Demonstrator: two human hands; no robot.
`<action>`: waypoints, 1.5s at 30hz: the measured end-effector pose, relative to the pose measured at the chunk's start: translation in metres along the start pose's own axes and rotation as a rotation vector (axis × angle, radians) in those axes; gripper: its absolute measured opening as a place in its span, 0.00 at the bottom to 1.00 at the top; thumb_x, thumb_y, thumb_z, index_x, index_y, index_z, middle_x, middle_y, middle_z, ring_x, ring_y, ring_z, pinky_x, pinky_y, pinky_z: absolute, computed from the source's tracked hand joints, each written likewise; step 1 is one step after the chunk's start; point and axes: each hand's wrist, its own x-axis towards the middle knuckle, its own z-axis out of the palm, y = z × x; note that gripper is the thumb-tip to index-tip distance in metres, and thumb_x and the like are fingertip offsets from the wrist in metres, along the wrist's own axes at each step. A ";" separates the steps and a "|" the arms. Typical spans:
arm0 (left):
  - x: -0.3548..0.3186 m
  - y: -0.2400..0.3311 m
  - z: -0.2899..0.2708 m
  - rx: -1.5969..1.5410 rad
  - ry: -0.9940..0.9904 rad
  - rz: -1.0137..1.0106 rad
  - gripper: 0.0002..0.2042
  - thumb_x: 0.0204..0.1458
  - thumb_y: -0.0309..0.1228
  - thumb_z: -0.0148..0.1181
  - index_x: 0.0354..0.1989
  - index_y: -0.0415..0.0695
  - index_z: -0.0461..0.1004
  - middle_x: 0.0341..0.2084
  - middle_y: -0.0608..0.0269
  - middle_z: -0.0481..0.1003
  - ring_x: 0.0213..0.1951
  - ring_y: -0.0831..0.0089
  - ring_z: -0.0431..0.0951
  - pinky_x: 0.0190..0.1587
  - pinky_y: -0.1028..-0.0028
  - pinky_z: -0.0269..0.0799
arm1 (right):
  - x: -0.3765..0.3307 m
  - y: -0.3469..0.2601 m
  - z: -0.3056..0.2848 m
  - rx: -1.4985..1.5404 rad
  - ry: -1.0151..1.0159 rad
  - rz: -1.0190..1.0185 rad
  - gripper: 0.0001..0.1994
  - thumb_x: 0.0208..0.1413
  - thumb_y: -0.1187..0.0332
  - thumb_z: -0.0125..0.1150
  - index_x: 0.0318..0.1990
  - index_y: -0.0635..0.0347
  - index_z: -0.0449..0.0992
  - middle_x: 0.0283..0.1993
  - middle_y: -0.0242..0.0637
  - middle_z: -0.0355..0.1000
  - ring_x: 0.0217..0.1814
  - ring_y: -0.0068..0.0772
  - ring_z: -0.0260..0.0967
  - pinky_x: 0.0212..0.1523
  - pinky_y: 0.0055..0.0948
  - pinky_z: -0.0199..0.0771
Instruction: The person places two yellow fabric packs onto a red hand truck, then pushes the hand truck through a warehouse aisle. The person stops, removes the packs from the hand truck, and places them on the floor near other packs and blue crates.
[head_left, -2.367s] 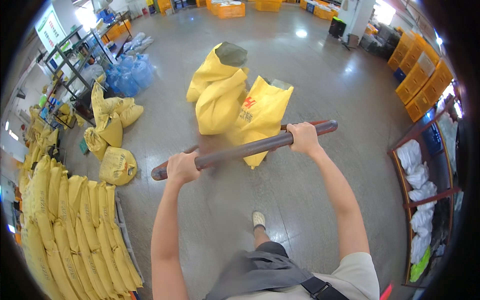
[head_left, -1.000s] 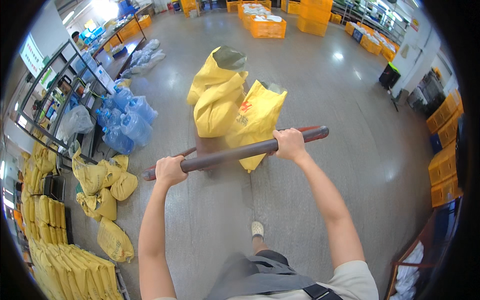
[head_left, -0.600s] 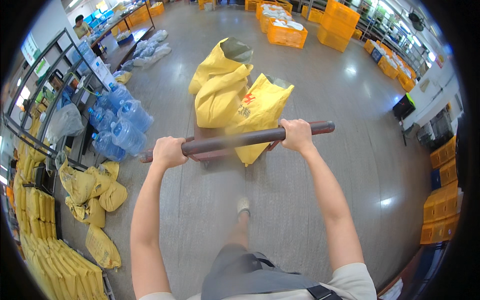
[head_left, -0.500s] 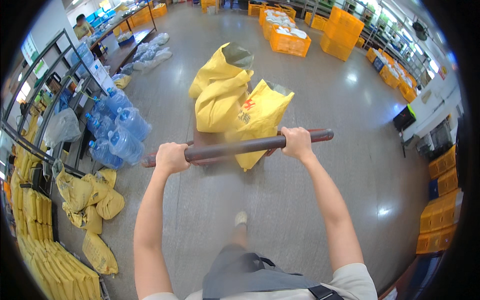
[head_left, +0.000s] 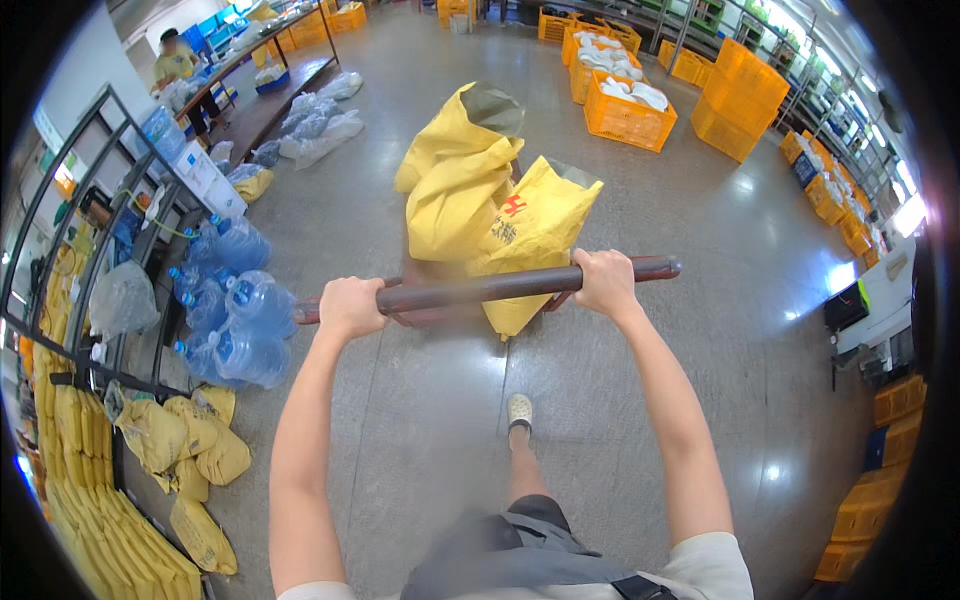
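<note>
Clamped around the dark push bar (head_left: pixel 520 285) with left hand (head_left: pixel 352 307) toward its left end and right hand (head_left: pixel 606 282) toward its right end. Facing, on the reddish cart (head_left: pixel 428 271) beyond, an open-mouthed yellow sack (head_left: pixel 455 195) by the left edge and a printed yellow sack (head_left: pixel 540 215) toward the near right corner.

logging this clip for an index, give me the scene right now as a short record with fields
left hand: closed around a dark handle bar
right hand: closed around the same bar
left yellow sack: beyond the bar, open at the top, grey inside
right yellow sack: beside the other, lower part behind the bar
on the left: clear blue bottles, grouped
ahead, right: orange crates, some holding white items
</note>
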 end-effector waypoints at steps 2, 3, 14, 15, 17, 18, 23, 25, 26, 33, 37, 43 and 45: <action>0.067 -0.001 0.002 0.026 -0.078 -0.054 0.14 0.36 0.39 0.68 0.34 0.51 0.83 0.26 0.51 0.82 0.32 0.51 0.83 0.38 0.57 0.78 | 0.056 0.041 0.019 0.012 0.014 -0.001 0.13 0.31 0.66 0.71 0.28 0.53 0.75 0.24 0.39 0.77 0.30 0.44 0.78 0.39 0.39 0.76; 0.099 -0.001 0.003 0.016 -0.068 -0.062 0.14 0.36 0.39 0.68 0.34 0.51 0.83 0.26 0.51 0.82 0.32 0.51 0.83 0.38 0.57 0.78 | 0.083 0.058 0.027 0.016 0.007 -0.002 0.13 0.31 0.66 0.71 0.28 0.53 0.75 0.24 0.39 0.77 0.30 0.44 0.78 0.39 0.38 0.75; 0.442 -0.044 0.029 0.016 -0.070 -0.086 0.16 0.36 0.40 0.67 0.37 0.53 0.84 0.28 0.51 0.82 0.34 0.52 0.84 0.40 0.56 0.78 | 0.371 0.240 0.120 0.001 0.018 -0.026 0.11 0.31 0.66 0.69 0.26 0.53 0.75 0.24 0.41 0.77 0.29 0.44 0.77 0.37 0.39 0.75; 0.476 -0.050 0.032 0.019 -0.066 -0.076 0.16 0.36 0.40 0.67 0.37 0.53 0.84 0.28 0.51 0.82 0.34 0.53 0.84 0.41 0.56 0.78 | 0.399 0.257 0.133 -0.004 0.008 -0.017 0.11 0.31 0.66 0.69 0.26 0.53 0.75 0.24 0.40 0.77 0.29 0.45 0.77 0.37 0.39 0.75; 0.542 -0.063 0.037 0.003 -0.048 -0.065 0.16 0.36 0.41 0.67 0.37 0.53 0.84 0.28 0.51 0.82 0.34 0.53 0.84 0.41 0.56 0.79 | 0.458 0.289 0.159 0.017 0.041 -0.031 0.12 0.31 0.65 0.70 0.27 0.53 0.75 0.25 0.40 0.77 0.29 0.46 0.77 0.38 0.40 0.76; 0.574 -0.069 0.039 -0.013 -0.050 -0.058 0.16 0.36 0.41 0.67 0.36 0.52 0.84 0.28 0.51 0.82 0.34 0.53 0.84 0.41 0.56 0.79 | 0.485 0.303 0.170 0.002 0.001 -0.019 0.13 0.31 0.65 0.70 0.28 0.53 0.75 0.25 0.40 0.78 0.30 0.46 0.78 0.38 0.40 0.76; 0.731 -0.095 0.044 0.009 -0.093 -0.051 0.17 0.38 0.43 0.69 0.36 0.50 0.83 0.29 0.51 0.82 0.35 0.53 0.84 0.42 0.57 0.78 | 0.625 0.373 0.205 -0.020 -0.097 0.007 0.19 0.32 0.63 0.73 0.37 0.54 0.78 0.30 0.40 0.80 0.35 0.44 0.79 0.42 0.40 0.76; 0.790 -0.106 0.047 0.011 -0.086 -0.124 0.17 0.37 0.43 0.69 0.36 0.50 0.83 0.29 0.51 0.83 0.36 0.53 0.84 0.42 0.57 0.78 | 0.680 0.398 0.217 -0.038 -0.137 0.009 0.21 0.33 0.61 0.74 0.38 0.54 0.78 0.31 0.40 0.80 0.36 0.43 0.80 0.43 0.40 0.76; 0.819 -0.112 0.047 0.019 -0.105 -0.165 0.17 0.37 0.43 0.69 0.36 0.50 0.83 0.29 0.51 0.83 0.36 0.53 0.84 0.42 0.57 0.78 | 0.708 0.412 0.223 -0.007 -0.086 -0.023 0.17 0.34 0.63 0.73 0.35 0.53 0.77 0.29 0.40 0.80 0.36 0.44 0.79 0.42 0.41 0.76; 1.024 -0.160 0.053 0.018 -0.094 -0.148 0.18 0.39 0.46 0.68 0.37 0.51 0.83 0.29 0.51 0.82 0.36 0.53 0.84 0.41 0.57 0.78 | 0.907 0.504 0.289 0.041 -0.052 -0.070 0.11 0.35 0.67 0.68 0.30 0.53 0.75 0.27 0.40 0.78 0.33 0.46 0.78 0.41 0.41 0.75; 1.146 -0.186 0.067 0.046 -0.047 -0.173 0.21 0.38 0.49 0.70 0.39 0.52 0.83 0.28 0.51 0.82 0.34 0.52 0.84 0.40 0.57 0.78 | 1.020 0.564 0.337 0.089 0.010 -0.096 0.12 0.33 0.66 0.69 0.29 0.53 0.75 0.27 0.41 0.78 0.33 0.46 0.77 0.41 0.41 0.75; 1.330 -0.222 0.068 0.051 -0.093 -0.196 0.17 0.37 0.42 0.69 0.38 0.51 0.83 0.28 0.50 0.82 0.34 0.51 0.84 0.41 0.56 0.78 | 1.186 0.650 0.388 0.095 0.042 -0.128 0.10 0.31 0.69 0.67 0.25 0.54 0.73 0.23 0.41 0.76 0.28 0.46 0.77 0.37 0.39 0.75; 1.388 -0.232 0.064 0.043 -0.087 -0.207 0.17 0.37 0.41 0.69 0.37 0.51 0.83 0.28 0.50 0.82 0.34 0.51 0.84 0.41 0.56 0.78 | 1.241 0.677 0.401 0.110 0.027 -0.152 0.10 0.31 0.69 0.66 0.25 0.54 0.74 0.23 0.41 0.76 0.29 0.45 0.77 0.37 0.39 0.75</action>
